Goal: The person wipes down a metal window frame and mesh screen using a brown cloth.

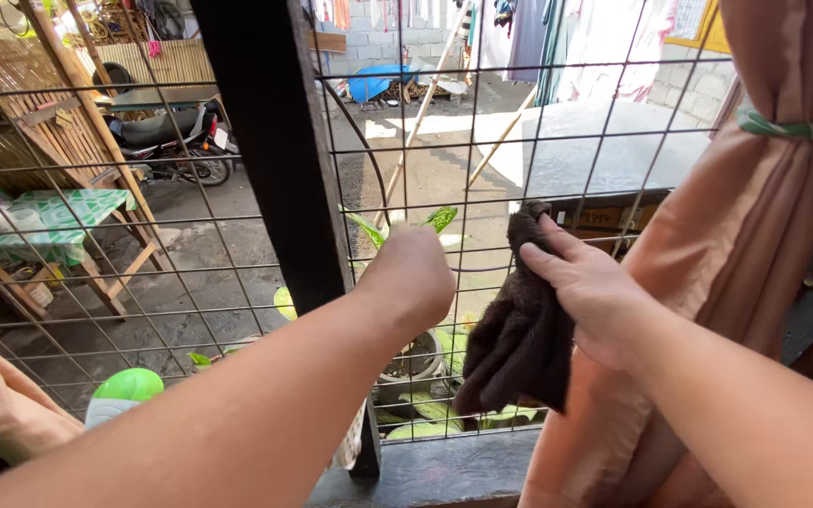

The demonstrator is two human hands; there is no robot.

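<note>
While the right hand point(587, 292) presses a dark brown cloth point(519, 329) flat against the wire mesh grille point(613, 141) at centre right of the frame, fingers spread wide over the fabric, the left hand point(408, 273) is curled just left of it, at the centre; its fingers are turned away, so I cannot tell whether it grips a wire or only rests against the mesh. The cloth hangs bunched from about mid-height of the grille down toward the dark sill point(444, 470) at the bottom.

As a judgement, the wiping looks to be under way on the section right of the black post point(279, 160). No clear difference between wiped and unwiped wires shows, so how much is finished cannot be read; the upper wires and the whole left panel are out of the cloth's present reach.

A salmon curtain point(755, 216), tied with a green band point(788, 125), hangs at the right edge. A green-capped bottle point(122, 392) sits at lower left. Through the mesh lie a potted plant point(416, 362) below centre, a motorbike point(167, 136) at upper left, and a tabletop with a green patterned cover point(54, 221) at the left.
</note>
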